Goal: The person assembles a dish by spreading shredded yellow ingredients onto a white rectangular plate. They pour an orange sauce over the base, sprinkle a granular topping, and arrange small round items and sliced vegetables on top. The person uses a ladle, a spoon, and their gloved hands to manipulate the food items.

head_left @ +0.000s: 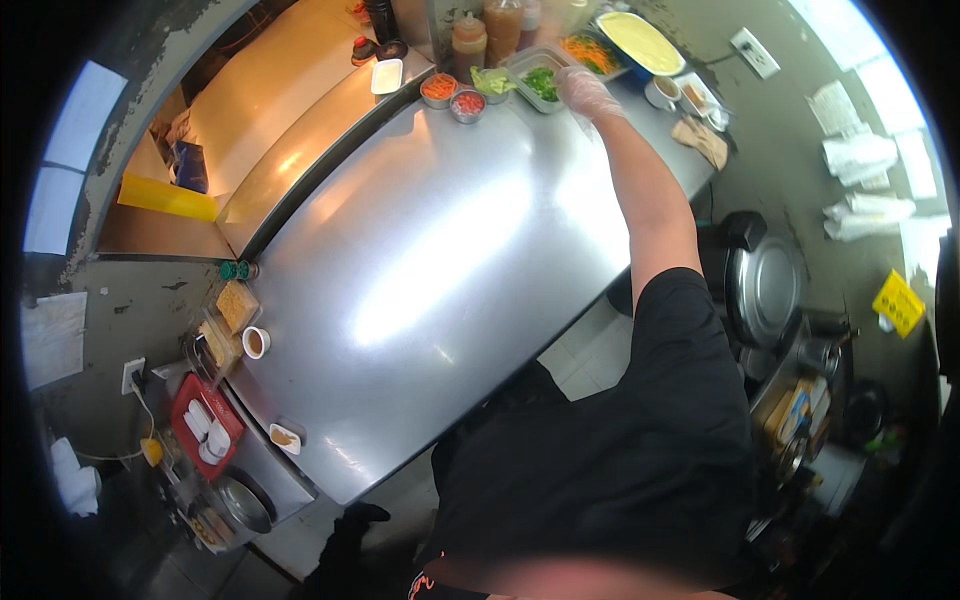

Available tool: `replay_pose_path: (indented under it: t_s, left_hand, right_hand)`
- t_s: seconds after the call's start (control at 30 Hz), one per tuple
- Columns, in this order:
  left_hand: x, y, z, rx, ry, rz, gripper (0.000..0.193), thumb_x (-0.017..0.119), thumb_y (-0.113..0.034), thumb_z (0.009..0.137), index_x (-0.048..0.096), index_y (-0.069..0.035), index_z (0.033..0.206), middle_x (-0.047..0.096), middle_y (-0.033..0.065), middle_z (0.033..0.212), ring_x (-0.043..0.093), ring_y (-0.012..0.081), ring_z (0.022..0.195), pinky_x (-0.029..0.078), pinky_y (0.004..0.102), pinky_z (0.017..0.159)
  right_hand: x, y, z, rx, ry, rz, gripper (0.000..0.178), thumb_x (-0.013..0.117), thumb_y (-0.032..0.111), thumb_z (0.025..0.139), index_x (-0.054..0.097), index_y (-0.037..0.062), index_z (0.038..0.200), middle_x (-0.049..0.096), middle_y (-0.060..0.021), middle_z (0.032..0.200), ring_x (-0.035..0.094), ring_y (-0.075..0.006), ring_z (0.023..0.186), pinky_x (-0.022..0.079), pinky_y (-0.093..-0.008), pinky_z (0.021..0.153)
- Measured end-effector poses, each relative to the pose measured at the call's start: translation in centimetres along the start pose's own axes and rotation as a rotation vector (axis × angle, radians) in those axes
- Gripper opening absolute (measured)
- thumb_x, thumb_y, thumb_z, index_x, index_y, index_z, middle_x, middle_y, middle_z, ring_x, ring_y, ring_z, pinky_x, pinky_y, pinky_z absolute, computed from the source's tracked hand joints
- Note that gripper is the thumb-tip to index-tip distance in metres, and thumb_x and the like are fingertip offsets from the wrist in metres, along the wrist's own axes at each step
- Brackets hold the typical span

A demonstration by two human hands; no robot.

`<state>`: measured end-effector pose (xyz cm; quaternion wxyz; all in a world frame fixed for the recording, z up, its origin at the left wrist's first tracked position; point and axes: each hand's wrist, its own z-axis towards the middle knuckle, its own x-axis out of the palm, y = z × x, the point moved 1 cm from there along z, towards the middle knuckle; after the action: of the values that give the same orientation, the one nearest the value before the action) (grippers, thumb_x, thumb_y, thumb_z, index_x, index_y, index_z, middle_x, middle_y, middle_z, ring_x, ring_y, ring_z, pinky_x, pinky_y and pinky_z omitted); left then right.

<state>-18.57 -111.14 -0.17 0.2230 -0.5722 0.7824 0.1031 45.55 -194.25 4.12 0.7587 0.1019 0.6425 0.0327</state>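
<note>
My right hand (588, 94), in a clear plastic glove, reaches to the far end of the steel table (420, 210). It is at the right edge of a rectangular tub (522, 66) that holds chopped green herbs (541, 84). The fingers are bent down and partly hidden, so whether they pinch anything does not show. Left of the tub stand small metal cups of diced orange vegetable (438, 88) and diced red vegetable (467, 104), with pale green leaves (493, 81) beside them. Behind my hand is a tray of shredded orange and green vegetables (592, 54). My left hand is out of view.
Sauce bottles (469, 45) line the far edge. An oval pale yellow tub (641, 43), a cup (662, 92) and a tan cloth (700, 141) sit far right. A white dish (285, 438) and brown-filled cup (256, 343) are at left. A large lidded pot (768, 283) stands right.
</note>
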Motion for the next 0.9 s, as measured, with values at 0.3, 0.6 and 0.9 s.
replay_pose_path:
  t_s: [0.3,0.6,0.9]
  left_hand:
    - [11.2,7.3,-10.8,0.051,-0.07,-0.086,0.031,0.05,-0.024,0.1,0.073,-0.005,0.091,0.07,0.0086,0.078,0.067,0.021,0.069,0.057,0.0394,0.067]
    - [12.9,8.9,-12.5,-0.133,-0.172,-0.486,0.025,0.059,-0.023,0.099,0.069,-0.003,0.089,0.065,0.006,0.069,0.062,0.0202,0.061,0.052,0.0384,0.061]
    - [17.2,24.6,-9.9,-0.001,0.251,-0.324,0.031,0.067,-0.023,0.094,0.065,0.0,0.115,0.064,0.018,0.115,0.065,0.0323,0.106,0.057,0.0437,0.089]
  right_hand:
    - [7.6,-4.4,9.1,-0.232,0.187,-0.248,0.025,0.049,0.01,0.094,0.071,-0.0006,0.095,0.072,-0.0205,0.098,0.071,-0.035,0.09,0.056,-0.0489,0.078]
    - [2.3,-14.6,8.9,0.323,0.235,1.255,0.046,0.064,0.023,0.098,0.054,0.0065,0.141,0.065,-0.0095,0.128,0.065,-0.0226,0.107,0.053,-0.0356,0.093]
    - [0.6,22.9,-8.6,0.133,0.833,1.612,0.039,0.07,0.018,0.096,0.06,0.0065,0.132,0.067,-0.0066,0.123,0.064,-0.0167,0.112,0.053,-0.0287,0.097]
